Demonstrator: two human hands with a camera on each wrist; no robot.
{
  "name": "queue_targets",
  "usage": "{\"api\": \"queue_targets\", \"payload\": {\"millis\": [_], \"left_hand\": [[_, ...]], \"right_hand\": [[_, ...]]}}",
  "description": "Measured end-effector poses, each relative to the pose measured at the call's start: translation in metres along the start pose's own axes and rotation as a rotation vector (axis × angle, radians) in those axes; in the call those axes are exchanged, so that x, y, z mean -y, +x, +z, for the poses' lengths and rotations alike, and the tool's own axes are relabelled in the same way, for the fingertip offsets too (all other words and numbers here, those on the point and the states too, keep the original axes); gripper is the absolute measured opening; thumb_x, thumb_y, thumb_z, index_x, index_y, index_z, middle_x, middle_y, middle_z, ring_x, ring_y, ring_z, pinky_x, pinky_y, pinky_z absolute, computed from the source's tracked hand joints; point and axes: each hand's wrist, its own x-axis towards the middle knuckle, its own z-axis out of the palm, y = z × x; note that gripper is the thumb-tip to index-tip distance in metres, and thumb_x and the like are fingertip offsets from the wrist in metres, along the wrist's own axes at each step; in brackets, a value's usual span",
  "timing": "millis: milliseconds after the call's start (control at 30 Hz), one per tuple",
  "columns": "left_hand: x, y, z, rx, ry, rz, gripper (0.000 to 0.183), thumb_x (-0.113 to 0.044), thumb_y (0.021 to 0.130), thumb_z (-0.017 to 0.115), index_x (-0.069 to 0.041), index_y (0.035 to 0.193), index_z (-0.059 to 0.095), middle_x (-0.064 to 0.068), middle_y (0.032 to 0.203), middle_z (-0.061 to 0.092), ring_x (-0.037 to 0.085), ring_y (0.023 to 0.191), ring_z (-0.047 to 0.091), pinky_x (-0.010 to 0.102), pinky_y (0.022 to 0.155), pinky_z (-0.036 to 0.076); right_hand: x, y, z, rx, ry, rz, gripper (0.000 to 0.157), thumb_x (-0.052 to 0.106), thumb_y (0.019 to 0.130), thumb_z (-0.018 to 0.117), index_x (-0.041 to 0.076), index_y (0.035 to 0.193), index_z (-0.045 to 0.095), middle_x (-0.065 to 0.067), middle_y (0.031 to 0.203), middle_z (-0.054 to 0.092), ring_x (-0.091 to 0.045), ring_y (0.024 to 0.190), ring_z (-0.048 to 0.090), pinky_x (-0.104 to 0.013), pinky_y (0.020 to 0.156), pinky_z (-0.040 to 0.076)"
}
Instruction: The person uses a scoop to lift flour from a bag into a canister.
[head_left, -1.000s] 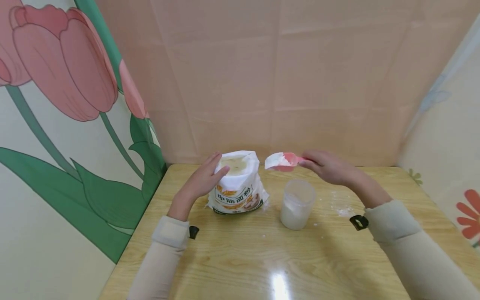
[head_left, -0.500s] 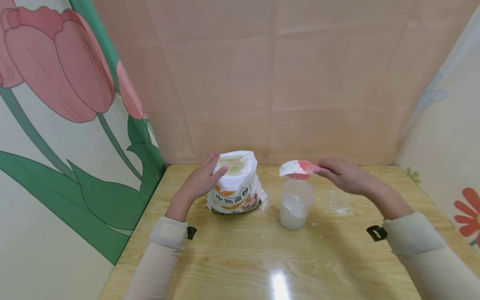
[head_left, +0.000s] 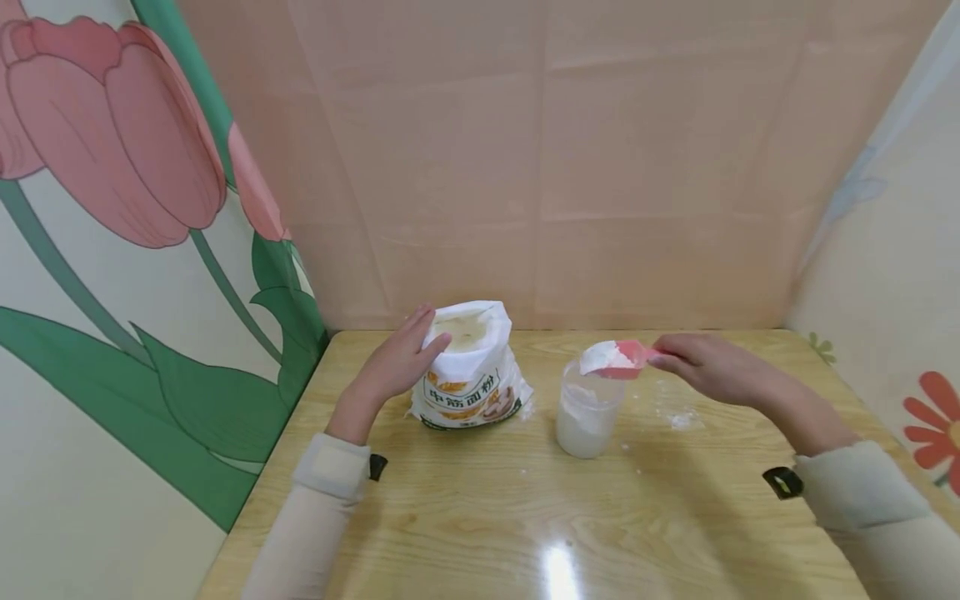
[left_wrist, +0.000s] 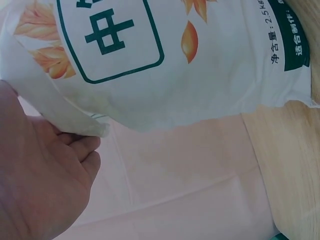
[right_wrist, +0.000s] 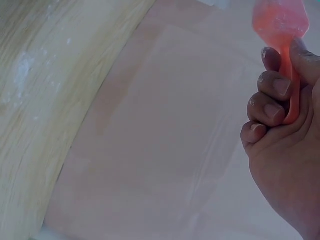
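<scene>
My left hand (head_left: pixel 399 357) grips the left side of the rolled-down top of an upright white flour bag (head_left: pixel 468 387). In the left wrist view, curled fingers (left_wrist: pixel 82 150) lie at the edge of the bag (left_wrist: pixel 145 95). My right hand (head_left: pixel 708 367) holds a pink scoop (head_left: pixel 628 360) by its handle, fingers wrapped round it, as the right wrist view also shows the scoop (right_wrist: pixel 281 22). White flour (head_left: pixel 603 357) heaps in the scoop's front. The scoop is level, over the mouth of a clear plastic cup (head_left: pixel 588 417) that is partly filled with flour.
The wooden table (head_left: pixel 480 500) carries spilled flour (head_left: pixel 681 417) right of the cup. A pink-beige cloth (head_left: pixel 540 167) hangs behind the table. A wall with painted tulips (head_left: pixel 150 142) stands at the left, another with a red flower (head_left: pixel 933 425) at the right.
My right hand has carried the loaded scoop rightward and down, from beside the bag's top to over the cup. My left hand has stayed on the bag.
</scene>
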Motion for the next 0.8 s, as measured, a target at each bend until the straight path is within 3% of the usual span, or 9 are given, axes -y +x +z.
{"api": "queue_targets", "payload": {"millis": [233,533,667,800], "left_hand": [[0.000,-0.001,-0.001,0.002,-0.001,0.009,0.081,-0.061,0.105,0.031,-0.004,0.161,0.021,0.004,0.170,0.011,0.018,0.157,0.005,0.043,0.126,0.013],[0.000,0.000,0.000,0.007,0.018,0.014,0.087,-0.068,0.103,0.025,-0.005,0.162,0.018,0.006,0.170,0.011,0.022,0.157,0.007,0.043,0.126,0.013],[0.000,0.000,0.000,0.004,0.014,0.020,0.085,-0.067,0.103,0.026,-0.005,0.162,0.019,0.006,0.170,0.010,0.022,0.157,0.007,0.043,0.126,0.013],[0.000,0.000,-0.001,0.006,0.015,0.012,0.089,-0.070,0.102,0.023,-0.005,0.162,0.018,0.006,0.170,0.010,0.021,0.157,0.006,0.043,0.126,0.013]], "right_hand": [[-0.002,-0.001,-0.005,0.064,-0.033,-0.005,0.020,0.027,0.104,0.059,0.021,0.084,0.059,0.011,0.070,0.046,-0.005,0.064,0.043,-0.027,0.064,0.038],[0.002,0.017,-0.016,0.017,-0.197,-0.232,0.026,0.017,0.095,0.071,0.026,0.075,0.057,0.017,0.068,0.041,0.000,0.061,0.037,-0.023,0.058,0.035],[0.017,0.031,-0.026,0.103,-0.293,-0.223,0.028,0.020,0.095,0.072,0.024,0.073,0.055,0.014,0.067,0.043,-0.005,0.062,0.041,-0.031,0.063,0.040],[0.040,0.047,-0.033,0.220,-0.490,-0.230,0.023,0.023,0.095,0.071,0.020,0.076,0.059,0.008,0.071,0.055,-0.017,0.069,0.055,-0.044,0.071,0.048]]}}
